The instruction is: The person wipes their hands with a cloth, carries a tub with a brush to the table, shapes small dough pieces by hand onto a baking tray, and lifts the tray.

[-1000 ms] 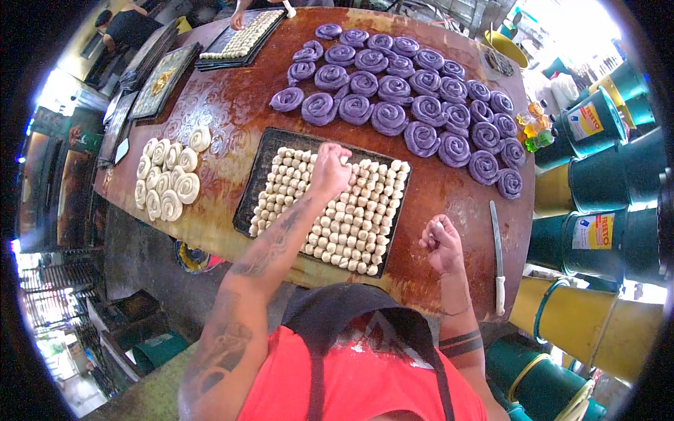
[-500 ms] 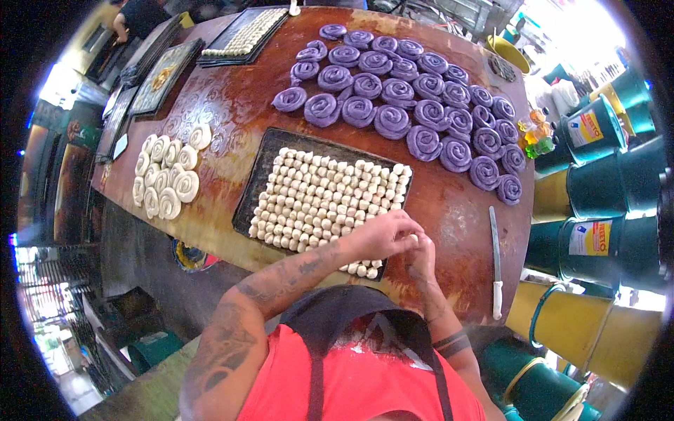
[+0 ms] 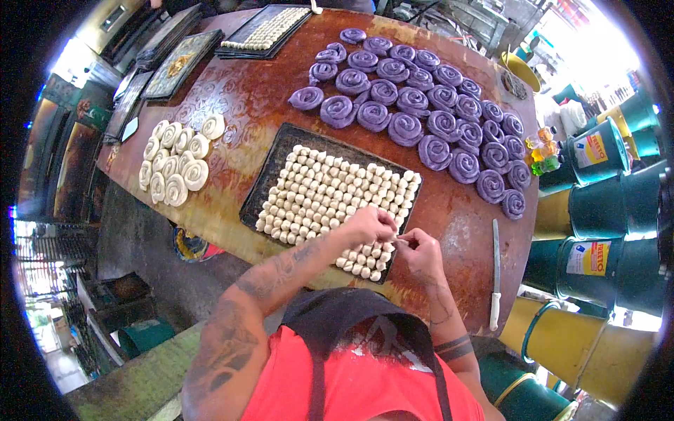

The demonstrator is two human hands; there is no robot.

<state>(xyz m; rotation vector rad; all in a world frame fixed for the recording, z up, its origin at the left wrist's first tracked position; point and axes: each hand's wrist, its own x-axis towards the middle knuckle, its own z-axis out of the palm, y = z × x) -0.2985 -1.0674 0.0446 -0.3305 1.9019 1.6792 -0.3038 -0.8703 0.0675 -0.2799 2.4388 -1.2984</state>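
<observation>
My left hand (image 3: 372, 226) is closed in a pinch over the lower right part of a dark tray (image 3: 270, 168). Beside it, my right hand (image 3: 421, 252) pinches too, at the tray's right edge. Between the fingertips of both hands shows a small bit of pale dough (image 3: 399, 241). Rows of small pale dough balls (image 3: 316, 189) cover most of the tray, and my left hand and forearm hide some of them. Beyond the tray lie many purple dough spirals (image 3: 406, 129). A group of cream dough spirals (image 3: 168, 165) rests on the left.
A knife (image 3: 496, 270) with a white handle lies on the table (image 3: 460, 210) at the right. Another tray of dough pieces (image 3: 270, 31) and stacked trays (image 3: 182, 64) stand at the far left. Small bottles (image 3: 544, 151) and large buckets (image 3: 600, 151) line the right side.
My left hand has come back from the tray's upper middle to meet my right hand, and the bit of dough now shows between them. The whole view has shifted slightly.
</observation>
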